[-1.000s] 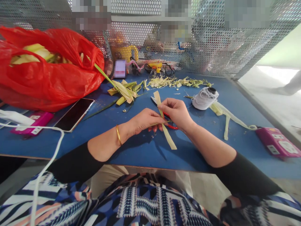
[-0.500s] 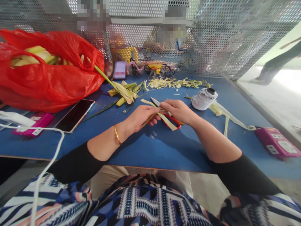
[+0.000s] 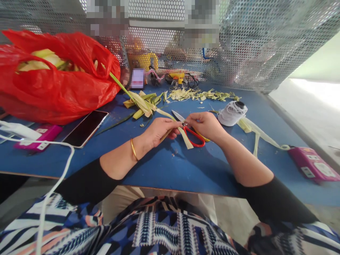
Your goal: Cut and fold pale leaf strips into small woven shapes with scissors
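1. The left hand (image 3: pixel 163 130) has its thumb and fingers closed on a pale leaf strip (image 3: pixel 185 138), its loose end angled down over the blue counter (image 3: pixel 164 177); a pinch close to the crossing should limit slipping.
2. The right hand (image 3: pixel 205 124) has its fingertips drawn narrow beside it; what they grip, I cannot tell. Light, even tension should avoid splitting.
3. Red-handled scissors (image 3: pixel 177 115) sit beneath and beside the fingers; mind the blades.
4. Beyond stands a white thread spool (image 3: pixel 230 114).
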{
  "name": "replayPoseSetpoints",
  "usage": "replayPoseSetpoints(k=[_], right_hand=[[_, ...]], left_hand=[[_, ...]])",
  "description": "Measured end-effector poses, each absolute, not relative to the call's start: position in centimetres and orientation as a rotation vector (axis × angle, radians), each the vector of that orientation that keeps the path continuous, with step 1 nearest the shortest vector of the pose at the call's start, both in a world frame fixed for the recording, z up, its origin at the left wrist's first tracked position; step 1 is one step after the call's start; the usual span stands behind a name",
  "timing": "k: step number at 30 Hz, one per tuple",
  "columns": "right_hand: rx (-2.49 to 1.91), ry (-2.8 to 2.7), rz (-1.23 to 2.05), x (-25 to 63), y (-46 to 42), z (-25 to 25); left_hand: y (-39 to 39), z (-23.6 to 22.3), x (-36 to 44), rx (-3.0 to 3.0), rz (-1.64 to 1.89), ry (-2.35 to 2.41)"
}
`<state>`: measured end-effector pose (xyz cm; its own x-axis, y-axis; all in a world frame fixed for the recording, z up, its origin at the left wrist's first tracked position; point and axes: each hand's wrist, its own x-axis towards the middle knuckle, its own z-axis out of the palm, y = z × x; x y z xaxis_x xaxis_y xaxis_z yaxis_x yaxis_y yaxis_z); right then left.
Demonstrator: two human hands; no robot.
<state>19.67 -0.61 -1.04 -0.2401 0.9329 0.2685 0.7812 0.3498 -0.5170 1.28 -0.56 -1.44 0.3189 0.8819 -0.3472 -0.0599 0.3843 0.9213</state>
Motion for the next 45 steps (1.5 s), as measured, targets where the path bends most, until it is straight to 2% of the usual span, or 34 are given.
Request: replayPoseSetpoints(k=[3, 6, 10, 15, 27, 29, 32, 36, 40, 45], right_hand=[[-1.285, -2.123, -0.152, 19.5, -1.2, -0.6], [-1.028, -2.284, -0.478, 18.9, -2.0, -0.4], [-0.747, -2.555, -0.708, 17.7, -2.5, -1.2], [-0.698, -2.562, -0.759, 17.0, -2.5, -2.2], [-0.501, -2.54, -0.615, 17.1, -2.9, -1.8], [-0.599, -2.458, -0.575, 17.2, -2.9, -1.7], [-0.971, -2.209, -0.469, 17.6, -2.6, -1.4], [-1.365, -2.017, -0.022, 17.8, -2.1, -1.4], [-1.45, -2.005, 0.55, 17.5, -1.9, -1.8], [-1.336, -1.947, 0.744, 17.1, -2.1, -1.7]], left_hand=[[-0.4, -1.2, 1.2, 0.895, 0.819, 1.012], [-0.2, -1.0, 1.1, 0.797, 0.852, 0.922], [0.1, -1.3, 1.1, 0.737, 0.882, 0.865], [0.0, -1.8, 1.1, 0.813, 0.896, 0.813], [-0.4, -1.9, 1.2, 0.834, 0.945, 0.818], [-0.1, -1.8, 1.0, 0.85, 0.96, 0.819], [0.0, -1.5, 0.8, 0.853, 0.931, 0.84], [-0.1, -1.0, 0.9, 0.82, 0.913, 0.899], [-0.1, -1.5, 1.2, 0.883, 0.943, 0.958], [0.1, -2.2, 1.2, 1.034, 0.966, 1.021]])
